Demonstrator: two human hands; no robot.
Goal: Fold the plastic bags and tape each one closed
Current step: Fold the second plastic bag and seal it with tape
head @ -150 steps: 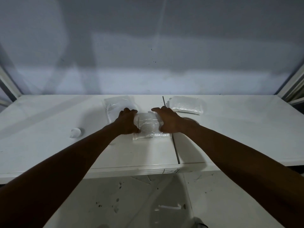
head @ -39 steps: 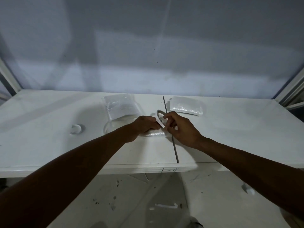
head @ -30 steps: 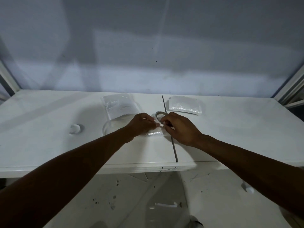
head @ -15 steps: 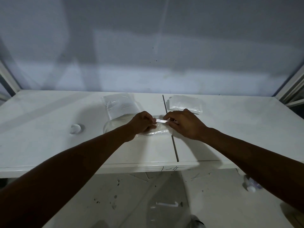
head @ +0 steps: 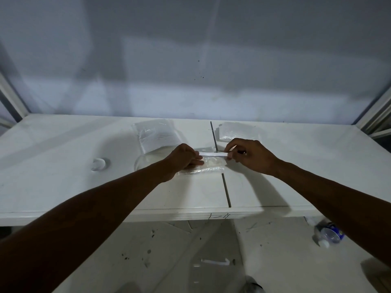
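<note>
White table (head: 63,187), dimly lit: one folded plastic bag (head: 209,166) lies at centre across the seam, with a strip of tape (head: 213,154) stretched level just above it. Left hand (head: 184,158) pinches the strip's left end, fingers curled, resting on the bag; right hand (head: 251,156) pinches the right end, possibly hiding the roll. Flat bag pile (head: 156,134) lies behind the left hand, and another folded bag (head: 239,132) behind the right.

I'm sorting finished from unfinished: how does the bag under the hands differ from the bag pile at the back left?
The bag under the hands is a small folded packet; the back-left pile lies flat and looks larger. A tape strip is stretched over the bag between the left hand and right hand; nothing touches the pile. Both are clear plastic on the table.
</note>
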